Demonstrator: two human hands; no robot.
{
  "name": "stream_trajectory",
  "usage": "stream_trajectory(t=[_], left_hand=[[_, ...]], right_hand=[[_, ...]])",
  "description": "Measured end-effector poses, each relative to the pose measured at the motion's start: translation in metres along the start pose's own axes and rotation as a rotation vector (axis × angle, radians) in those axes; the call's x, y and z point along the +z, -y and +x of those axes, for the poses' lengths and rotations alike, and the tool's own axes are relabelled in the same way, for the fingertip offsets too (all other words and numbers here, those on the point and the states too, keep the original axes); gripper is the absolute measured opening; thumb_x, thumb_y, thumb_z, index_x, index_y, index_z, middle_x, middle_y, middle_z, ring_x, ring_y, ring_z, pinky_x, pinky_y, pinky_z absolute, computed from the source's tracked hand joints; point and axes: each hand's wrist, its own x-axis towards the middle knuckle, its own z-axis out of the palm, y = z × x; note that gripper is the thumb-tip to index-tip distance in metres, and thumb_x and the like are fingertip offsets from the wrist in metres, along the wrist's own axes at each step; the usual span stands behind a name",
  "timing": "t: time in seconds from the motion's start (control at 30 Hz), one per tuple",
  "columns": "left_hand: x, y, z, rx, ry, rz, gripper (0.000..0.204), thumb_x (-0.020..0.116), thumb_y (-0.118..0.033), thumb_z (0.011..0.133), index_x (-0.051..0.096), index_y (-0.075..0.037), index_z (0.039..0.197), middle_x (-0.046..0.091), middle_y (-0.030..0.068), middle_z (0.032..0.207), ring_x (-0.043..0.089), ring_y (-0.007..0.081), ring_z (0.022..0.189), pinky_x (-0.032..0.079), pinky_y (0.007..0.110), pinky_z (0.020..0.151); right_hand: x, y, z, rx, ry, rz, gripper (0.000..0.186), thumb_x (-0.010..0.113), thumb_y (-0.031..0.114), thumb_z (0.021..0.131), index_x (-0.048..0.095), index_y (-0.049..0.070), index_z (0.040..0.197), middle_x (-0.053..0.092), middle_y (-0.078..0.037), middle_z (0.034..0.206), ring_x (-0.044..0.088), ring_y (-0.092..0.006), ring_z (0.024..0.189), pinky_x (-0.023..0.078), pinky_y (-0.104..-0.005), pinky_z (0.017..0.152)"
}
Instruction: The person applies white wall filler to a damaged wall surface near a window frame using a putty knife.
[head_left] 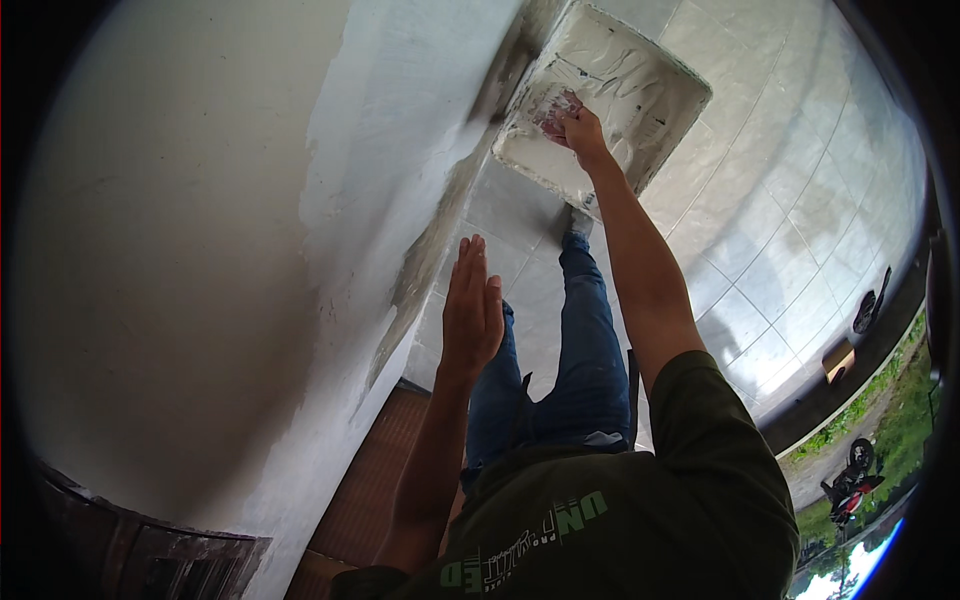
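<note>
Spreader (pixel 553 112), reddish and smeared with pale paste, is inside the tray, toward the tray's left side; paste and fingers hide its exact outline. Nearest, short of the tray and a little to its left, the left hand (pixel 472 318) is held flat, fingers straight and close together, with nothing visible in its hold. Left of the tray stands the wall (pixel 400 110), partly coated in a paler layer. Farther out, over the tray's left half, the right hand (pixel 583 134) is closed around the near edge of the spreader. The tool looks light and fairly thin; whether its blade flexes, I cannot tell. Its smeared face is probably slippery, so the near edge, where the fingers already are, seems the surest place to hold. The paste (pixel 615 85) looks soft and thick, likely to drag on the tool and add weight. The tray (pixel 541 179) itself, so loaded, would probably be heavy, best lifted by opposite rims. Beyond the tray to its right spreads the tiled floor (pixel 770 215).
</note>
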Motion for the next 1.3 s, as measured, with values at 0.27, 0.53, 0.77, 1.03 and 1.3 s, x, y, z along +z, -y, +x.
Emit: stream_trajectory(t=[0.27, 0.53, 0.77, 1.03, 1.3], left_hand=[[-0.035, -0.003, -0.04, -0.01, -0.08, 0.014, 0.046, 0.039, -0.013, 0.1, 0.038, 0.01, 0.141, 0.039, 0.0265, 0.147, 0.031, 0.0381, 0.143, 0.026, 0.045, 0.117], [-0.087, -0.004, -0.123, 0.126, -0.235, 0.06, 0.049, 0.041, -0.009, 0.097, 0.037, 0.008, 0.143, 0.037, 0.0241, 0.15, 0.028, 0.0361, 0.144, 0.023, 0.045, 0.118], [-0.118, 0.023, -0.236, 0.29, -0.423, 0.096, 0.05, 0.041, -0.008, 0.097, 0.034, 0.007, 0.145, 0.037, 0.0217, 0.151, 0.028, 0.0346, 0.145, 0.02, 0.048, 0.118], [-0.153, 0.073, -0.346, 0.378, -0.605, 0.115, 0.048, 0.041, -0.011, 0.1, 0.035, 0.007, 0.145, 0.038, 0.0216, 0.151, 0.03, 0.0347, 0.144, 0.021, 0.048, 0.118], [-0.179, 0.107, -0.378, 0.375, -0.656, 0.178, 0.048, 0.04, -0.016, 0.101, 0.037, 0.007, 0.143, 0.04, 0.023, 0.148, 0.032, 0.0357, 0.143, 0.024, 0.048, 0.118]], right_hand=[[0.024, 0.011, -0.105, -0.003, 0.276, 0.286, 0.026, 0.057, 0.015, 0.098, 0.056, 0.004, 0.121, 0.067, -0.008, 0.109, 0.068, -0.0191, 0.094, 0.057, -0.0381, 0.088], [0.059, 0.029, -0.258, -0.211, 0.424, 0.244, 0.023, 0.056, 0.018, 0.1, 0.058, 0.008, 0.12, 0.067, -0.001, 0.107, 0.067, -0.011, 0.092, 0.059, -0.0307, 0.08], [0.102, -0.014, -0.387, -0.384, 0.533, 0.247, 0.027, 0.055, 0.013, 0.099, 0.057, 0.011, 0.126, 0.067, -0.001, 0.111, 0.067, -0.0106, 0.095, 0.058, -0.0295, 0.079], [0.141, -0.095, -0.507, -0.405, 0.539, 0.174, 0.024, 0.059, 0.01, 0.096, 0.06, 0.009, 0.12, 0.068, -0.003, 0.11, 0.067, -0.0144, 0.095, 0.06, -0.0327, 0.079], [0.184, -0.152, -0.545, -0.557, 0.412, 0.167, 0.027, 0.064, 0.002, 0.09, 0.06, -0.002, 0.116, 0.068, -0.013, 0.107, 0.07, -0.0251, 0.094, 0.062, -0.0392, 0.082]])
